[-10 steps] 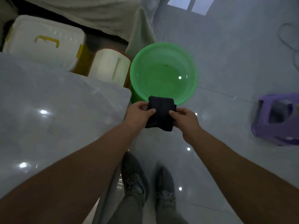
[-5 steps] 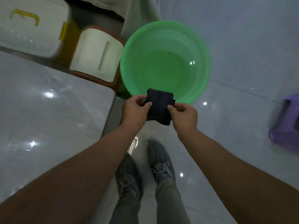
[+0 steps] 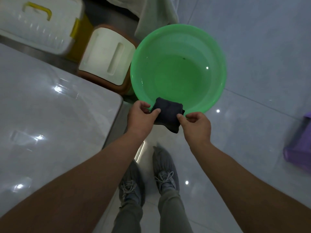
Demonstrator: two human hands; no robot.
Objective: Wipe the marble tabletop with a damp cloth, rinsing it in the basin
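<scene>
A dark folded cloth [image 3: 168,113] is held between both hands, just over the near rim of the green basin [image 3: 139,51]. My left hand [image 3: 140,117] pinches its left edge and my right hand [image 3: 196,126] pinches its right edge. The basin stands on the floor and holds shallow clear water. The glossy marble tabletop [image 3: 50,118] fills the left side, its rounded corner a little left of my left hand.
A white stool with a brown base [image 3: 106,56] stands between table and basin. A white storage box with yellow handle [image 3: 38,26] sits at top left. A purple plastic stool [image 3: 301,145] is at the right edge. My shoes [image 3: 148,179] stand on the tiled floor below.
I have stepped closer to the basin, which now looks larger and nearer. The cloth, still held in both hands, now overlaps the basin's near rim.
</scene>
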